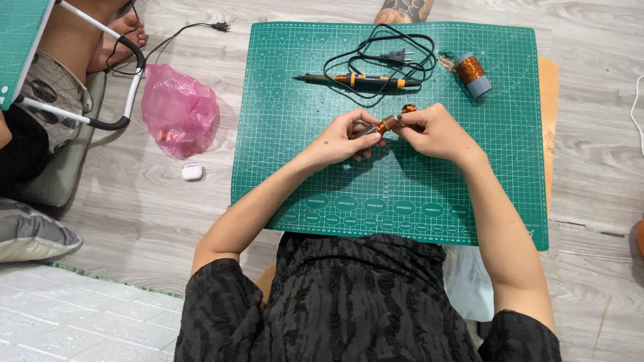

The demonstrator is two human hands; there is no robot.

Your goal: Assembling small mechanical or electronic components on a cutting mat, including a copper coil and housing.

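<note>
Over the green cutting mat (469, 194), my left hand (345, 139) grips a small dark rod wound with copper wire (385, 124). My right hand (436, 132) pinches the rod's far end, where a small copper coil (409, 108) shows above the fingers. Both hands meet at the mat's middle. Beyond them lies a soldering iron (355, 80) with an orange and black handle, its black cord (396, 53) looped beside it. A grey spool of copper wire (473, 72) sits at the mat's far right.
A pink plastic bag (179, 107) and a small white earbud case (192, 171) lie on the wooden floor to the left. Another person's legs (74, 47) and a second green mat (20, 40) are at the far left. A grey cushion (30, 231) lies lower left.
</note>
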